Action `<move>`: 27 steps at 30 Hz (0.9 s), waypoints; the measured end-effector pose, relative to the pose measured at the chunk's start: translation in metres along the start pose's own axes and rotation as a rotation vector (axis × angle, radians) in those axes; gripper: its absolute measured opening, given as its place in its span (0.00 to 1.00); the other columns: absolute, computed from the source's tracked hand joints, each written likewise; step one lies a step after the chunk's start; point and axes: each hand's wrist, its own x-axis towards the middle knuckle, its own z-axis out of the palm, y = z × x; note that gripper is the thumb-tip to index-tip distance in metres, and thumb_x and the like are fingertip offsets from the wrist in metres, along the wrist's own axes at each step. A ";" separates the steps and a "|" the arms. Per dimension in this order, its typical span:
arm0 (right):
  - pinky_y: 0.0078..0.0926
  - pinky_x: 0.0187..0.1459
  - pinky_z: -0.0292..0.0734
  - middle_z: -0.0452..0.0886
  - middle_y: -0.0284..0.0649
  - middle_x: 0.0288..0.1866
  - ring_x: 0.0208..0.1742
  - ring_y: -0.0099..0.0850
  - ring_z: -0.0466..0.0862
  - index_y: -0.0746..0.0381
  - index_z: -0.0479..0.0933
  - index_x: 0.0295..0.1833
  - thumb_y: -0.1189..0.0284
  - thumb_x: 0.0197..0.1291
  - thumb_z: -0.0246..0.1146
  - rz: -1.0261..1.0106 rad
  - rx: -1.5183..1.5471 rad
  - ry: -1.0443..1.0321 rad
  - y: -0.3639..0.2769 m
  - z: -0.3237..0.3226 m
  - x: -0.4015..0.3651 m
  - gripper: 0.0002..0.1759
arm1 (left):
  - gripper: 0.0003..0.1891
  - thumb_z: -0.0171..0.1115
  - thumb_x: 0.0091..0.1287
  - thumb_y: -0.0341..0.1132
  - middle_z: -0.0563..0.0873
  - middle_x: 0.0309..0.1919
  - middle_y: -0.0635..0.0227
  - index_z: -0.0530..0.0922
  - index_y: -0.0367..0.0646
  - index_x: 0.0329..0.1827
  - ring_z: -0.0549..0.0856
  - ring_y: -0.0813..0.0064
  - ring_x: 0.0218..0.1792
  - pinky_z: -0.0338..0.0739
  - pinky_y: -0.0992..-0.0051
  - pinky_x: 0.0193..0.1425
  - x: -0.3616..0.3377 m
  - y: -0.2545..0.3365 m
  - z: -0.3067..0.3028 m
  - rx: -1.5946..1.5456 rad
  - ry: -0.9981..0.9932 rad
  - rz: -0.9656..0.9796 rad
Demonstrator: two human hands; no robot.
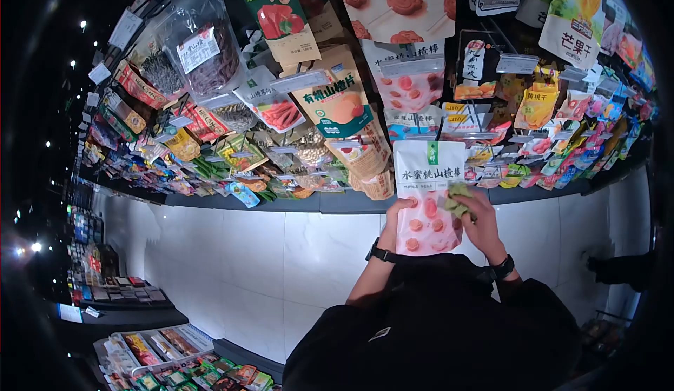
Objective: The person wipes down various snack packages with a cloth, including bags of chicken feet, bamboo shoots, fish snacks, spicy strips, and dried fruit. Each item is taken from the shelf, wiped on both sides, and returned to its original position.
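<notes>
A pink and white snack pouch point(430, 173) with a green label at its top is held upright before my body. My left hand point(395, 219) grips its left edge, the thumb lying on the front. At the pouch's right side my right hand point(481, 219) is closed on a crumpled yellow-green cloth point(458, 200), which touches the front of the pouch. Black bands circle both wrists.
Racks of hanging snack bags point(340, 103) curve across the view beyond the pouch. Pale tiled floor point(239, 257) lies below them. Lower left, a display tray point(158, 349) holds packaged goods. A person's dark-clothed leg point(625, 270) shows at the right.
</notes>
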 end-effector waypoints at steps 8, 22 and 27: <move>0.24 0.45 0.78 0.83 0.39 0.46 0.47 0.25 0.82 0.71 0.80 0.49 0.73 0.69 0.61 0.405 0.441 0.169 0.012 0.010 0.041 0.11 | 0.32 0.57 0.55 0.35 0.82 0.58 0.50 0.72 0.33 0.66 0.83 0.54 0.58 0.76 0.58 0.66 0.030 0.074 -0.003 -0.003 -0.113 0.047; 0.21 0.47 0.74 0.82 0.32 0.41 0.43 0.18 0.79 0.68 0.80 0.45 0.71 0.70 0.63 0.391 0.547 0.368 -0.011 0.018 0.133 0.09 | 0.15 0.68 0.71 0.37 0.88 0.33 0.71 0.85 0.32 0.51 0.80 0.85 0.34 0.75 0.80 0.40 0.089 0.186 0.069 0.897 0.168 0.738; 0.20 0.51 0.75 0.82 0.34 0.46 0.47 0.20 0.80 0.68 0.80 0.54 0.70 0.71 0.64 0.365 0.530 0.508 -0.008 0.017 0.146 0.13 | 0.13 0.69 0.70 0.35 0.88 0.29 0.68 0.85 0.33 0.48 0.78 0.84 0.31 0.75 0.78 0.39 0.110 0.201 0.091 1.021 0.157 0.942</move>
